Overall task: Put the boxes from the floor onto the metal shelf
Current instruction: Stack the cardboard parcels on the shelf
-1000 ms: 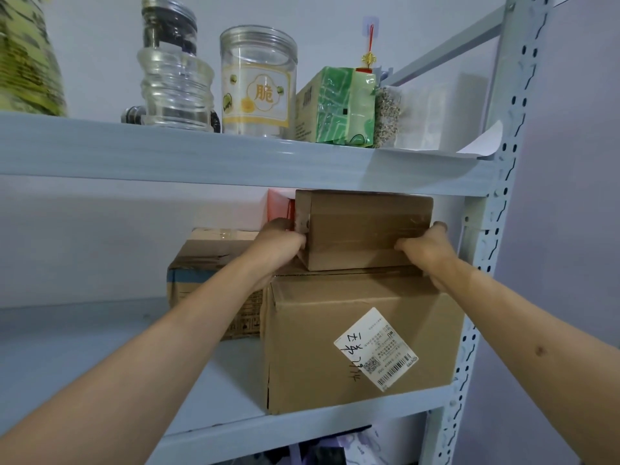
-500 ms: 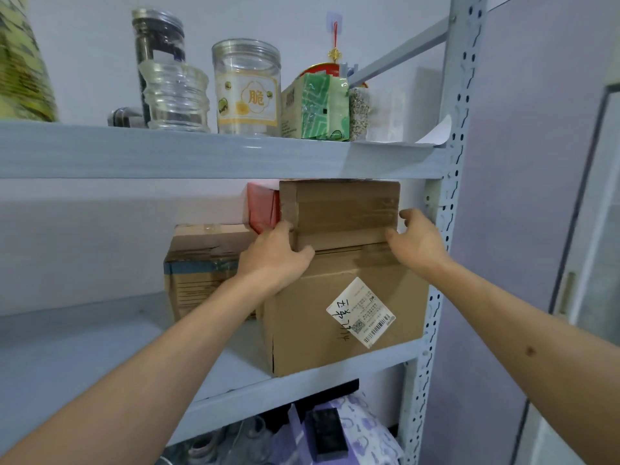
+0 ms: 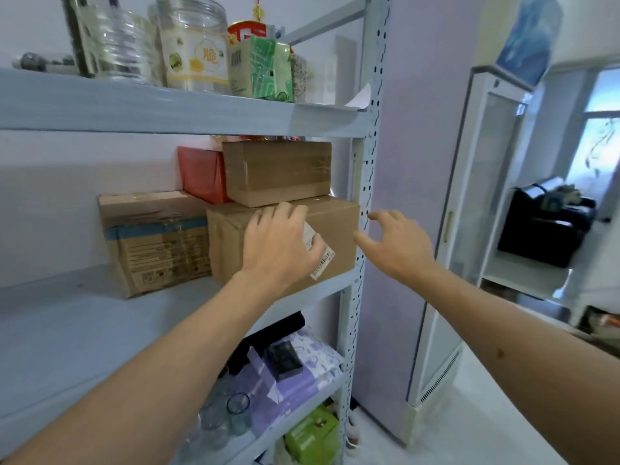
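Observation:
A small brown cardboard box (image 3: 278,172) sits on top of a larger cardboard box (image 3: 339,229) at the right end of the middle level of the grey metal shelf (image 3: 67,330). A red box (image 3: 201,177) stands behind them and another taped cardboard box (image 3: 154,239) stands to the left. My left hand (image 3: 280,246) hovers with relaxed fingers in front of the larger box, covering part of its white label. My right hand (image 3: 396,245) is spread in the air beside the shelf's right post (image 3: 364,196). Neither hand holds anything.
Jars (image 3: 194,45) and a green packet (image 3: 265,68) stand on the upper level. Purple bags (image 3: 295,374), glasses (image 3: 235,411) and a green box (image 3: 312,431) fill the lower levels. A white glass-door cabinet (image 3: 469,213) stands to the right, with white floor (image 3: 469,437) beside it.
Both hands have let go of the small box and drawn back and down from it. The view has swung right and pulled away from the shelf.

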